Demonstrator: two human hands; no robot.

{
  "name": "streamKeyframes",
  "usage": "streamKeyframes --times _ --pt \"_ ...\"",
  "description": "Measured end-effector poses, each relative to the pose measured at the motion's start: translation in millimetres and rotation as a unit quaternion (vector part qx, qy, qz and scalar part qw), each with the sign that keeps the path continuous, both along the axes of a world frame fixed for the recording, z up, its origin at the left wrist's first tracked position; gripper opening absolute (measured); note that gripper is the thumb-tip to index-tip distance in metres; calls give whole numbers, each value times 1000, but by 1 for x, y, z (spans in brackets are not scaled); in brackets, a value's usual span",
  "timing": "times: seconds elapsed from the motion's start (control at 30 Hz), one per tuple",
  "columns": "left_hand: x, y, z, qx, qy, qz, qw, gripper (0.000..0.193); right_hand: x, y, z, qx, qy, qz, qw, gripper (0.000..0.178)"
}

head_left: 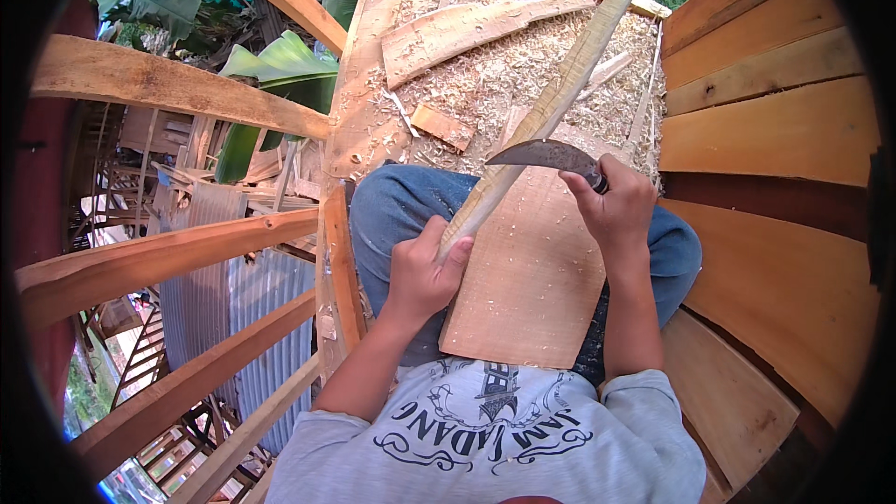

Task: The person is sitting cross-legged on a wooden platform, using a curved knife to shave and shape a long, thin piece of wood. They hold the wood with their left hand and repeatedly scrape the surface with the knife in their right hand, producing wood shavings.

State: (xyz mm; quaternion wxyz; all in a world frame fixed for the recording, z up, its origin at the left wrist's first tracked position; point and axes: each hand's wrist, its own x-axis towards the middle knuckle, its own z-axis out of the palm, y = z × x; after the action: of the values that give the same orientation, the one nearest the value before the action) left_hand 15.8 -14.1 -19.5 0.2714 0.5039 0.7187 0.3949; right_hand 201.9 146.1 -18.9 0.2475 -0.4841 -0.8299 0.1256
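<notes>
A long, rough wooden stick [560, 93] slants from my lap up toward the far right. Its near end is in my left hand [427, 266], whose fingers wrap round it. My right hand [616, 201] is closed on the dark handle of a sickle-like curved knife [546, 157]. The blade lies across the stick at about its middle, with the tip pointing left; the picture does not show how deep the edge sits. Beneath the stick, a flat wooden board [532, 261] rests over my lap, with a few shavings on it.
Shavings [523, 51] cover the wooden floor ahead, around a larger plank offcut [467, 33] and a small wood block [442, 127]. Railing bars [177, 247] line the left side, with corrugated sheets [271, 317] below. A plank wall [775, 131] encloses the right.
</notes>
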Motion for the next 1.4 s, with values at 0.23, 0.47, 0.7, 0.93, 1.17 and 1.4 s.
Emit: streamKeyframes --times 0.23,0.47,0.7,0.93,1.17,1.4 --pt "-1 -1 -3 19 6 0 1000 30 19 31 -11 -17 94 -142 985 65" --pt "-1 4 -1 -11 5 -6 1000 30 43 25 19 -72 144 -78 984 63" --pt "1 4 0 -24 11 13 1000 31 -2 15 -11 -110 84 -83 987 63" --pt "3 8 -2 -25 19 5 1000 31 32 33 11 -92 91 -101 986 62" --pt "5 6 -1 -41 19 14 999 30 3 21 -8 -92 30 -51 994 64" --pt "2 10 -1 -33 10 8 999 29 44 48 9 -88 98 -141 981 61"
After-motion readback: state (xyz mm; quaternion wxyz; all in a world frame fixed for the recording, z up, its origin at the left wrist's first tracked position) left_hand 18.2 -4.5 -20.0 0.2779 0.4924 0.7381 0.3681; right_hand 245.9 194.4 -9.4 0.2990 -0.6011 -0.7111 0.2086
